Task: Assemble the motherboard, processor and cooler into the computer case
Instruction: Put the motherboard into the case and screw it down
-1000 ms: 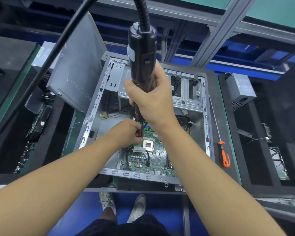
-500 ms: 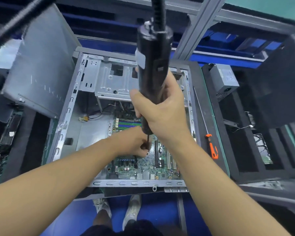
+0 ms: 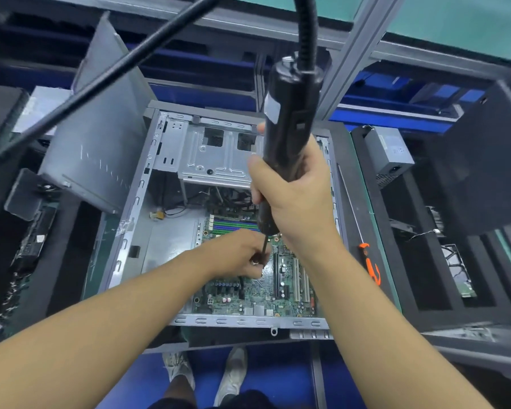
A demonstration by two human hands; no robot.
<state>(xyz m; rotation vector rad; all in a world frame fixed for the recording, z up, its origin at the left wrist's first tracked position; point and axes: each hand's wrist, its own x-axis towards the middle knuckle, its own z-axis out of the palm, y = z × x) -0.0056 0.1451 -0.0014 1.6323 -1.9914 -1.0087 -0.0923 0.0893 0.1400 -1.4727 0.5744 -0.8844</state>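
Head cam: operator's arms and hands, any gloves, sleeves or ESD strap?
None visible. The left hand and right hand are bare: no gloves, rings or watch. The left forearm and right forearm are bare to the frame edge, with no sleeves, wrist strap or cable. Below them, pale sneakers and a dark garment show.

Grey aluminium post (image 3: 356, 51) rises ahead of me; green shelf (image 3: 455, 22) to its right, blue floor (image 3: 281, 376) below, beneath my black-lined bench (image 3: 410, 314).
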